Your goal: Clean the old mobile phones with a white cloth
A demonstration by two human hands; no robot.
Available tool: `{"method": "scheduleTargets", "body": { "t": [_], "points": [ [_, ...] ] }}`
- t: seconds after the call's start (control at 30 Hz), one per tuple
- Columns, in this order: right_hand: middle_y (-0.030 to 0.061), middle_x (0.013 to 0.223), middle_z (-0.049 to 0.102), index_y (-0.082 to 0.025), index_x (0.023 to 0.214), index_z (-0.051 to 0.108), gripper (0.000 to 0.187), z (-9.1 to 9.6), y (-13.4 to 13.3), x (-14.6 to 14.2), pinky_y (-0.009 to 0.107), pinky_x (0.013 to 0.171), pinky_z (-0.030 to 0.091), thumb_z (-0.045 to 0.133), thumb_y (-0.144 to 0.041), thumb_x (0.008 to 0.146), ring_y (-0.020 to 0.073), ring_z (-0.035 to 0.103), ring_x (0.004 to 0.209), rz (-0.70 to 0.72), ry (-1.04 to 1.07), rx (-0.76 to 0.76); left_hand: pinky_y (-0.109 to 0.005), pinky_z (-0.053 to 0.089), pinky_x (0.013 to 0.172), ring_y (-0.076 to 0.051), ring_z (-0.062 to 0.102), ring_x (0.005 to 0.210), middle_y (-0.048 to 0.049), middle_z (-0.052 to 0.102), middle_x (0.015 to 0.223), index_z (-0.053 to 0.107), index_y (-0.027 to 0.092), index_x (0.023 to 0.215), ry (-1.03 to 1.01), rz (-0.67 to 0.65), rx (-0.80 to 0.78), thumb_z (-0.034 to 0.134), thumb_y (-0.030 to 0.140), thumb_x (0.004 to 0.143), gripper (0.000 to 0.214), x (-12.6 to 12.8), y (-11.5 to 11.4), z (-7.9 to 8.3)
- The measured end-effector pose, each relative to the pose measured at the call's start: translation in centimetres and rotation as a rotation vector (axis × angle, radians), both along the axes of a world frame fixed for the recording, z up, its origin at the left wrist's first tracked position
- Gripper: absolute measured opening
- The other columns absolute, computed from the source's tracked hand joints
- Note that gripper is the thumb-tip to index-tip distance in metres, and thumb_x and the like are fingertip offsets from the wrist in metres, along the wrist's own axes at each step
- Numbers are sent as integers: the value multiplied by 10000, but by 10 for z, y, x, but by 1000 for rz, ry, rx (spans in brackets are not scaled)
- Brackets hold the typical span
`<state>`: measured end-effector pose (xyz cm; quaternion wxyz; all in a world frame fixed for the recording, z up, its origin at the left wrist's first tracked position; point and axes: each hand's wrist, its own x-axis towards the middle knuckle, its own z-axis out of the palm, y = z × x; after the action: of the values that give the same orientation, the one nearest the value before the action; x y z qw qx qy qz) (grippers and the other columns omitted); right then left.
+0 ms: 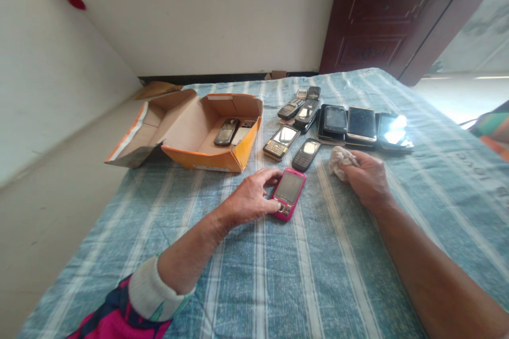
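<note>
My left hand grips a pink mobile phone by its left side, thumb over the keys below the grey screen. The phone is at the tablecloth, face up; whether it rests fully on the cloth I cannot tell. To the right, my right hand is closed around a crumpled white cloth or tissue, held apart from the pink phone. Just beyond the pink phone lie a dark keypad phone and a black-and-gold keypad phone.
An open orange cardboard box at the left holds a dark phone and a pale item. Several older phones are grouped behind. Touchscreen phones lie at the right. A striped blue tablecloth covers the table.
</note>
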<state>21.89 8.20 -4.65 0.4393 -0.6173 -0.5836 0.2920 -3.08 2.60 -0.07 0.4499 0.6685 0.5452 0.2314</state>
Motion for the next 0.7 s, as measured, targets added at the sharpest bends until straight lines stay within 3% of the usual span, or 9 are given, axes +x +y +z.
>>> {"method": "scheduleTargets", "body": {
  "t": [0.47, 0.7],
  "points": [
    [-11, 578, 572, -178, 801, 729, 279, -5, 3, 2, 243, 497, 365, 621, -433, 768, 133, 485, 537, 9, -7, -1, -358, 480, 800, -270, 586, 1038, -81, 613, 1180, 603, 205, 1147, 110, -38, 111, 751, 219, 611, 556, 1, -2, -2],
    [-5, 575, 585, -169, 783, 729, 300, -2, 2, 1, 238, 506, 367, 619, -448, 774, 136, 495, 548, 6, -26, 11, -355, 478, 797, -272, 584, 1078, -96, 613, 1203, 579, 188, 1189, 69, -29, 54, 719, 223, 664, 545, 0, 0, -2]
  ]
}}
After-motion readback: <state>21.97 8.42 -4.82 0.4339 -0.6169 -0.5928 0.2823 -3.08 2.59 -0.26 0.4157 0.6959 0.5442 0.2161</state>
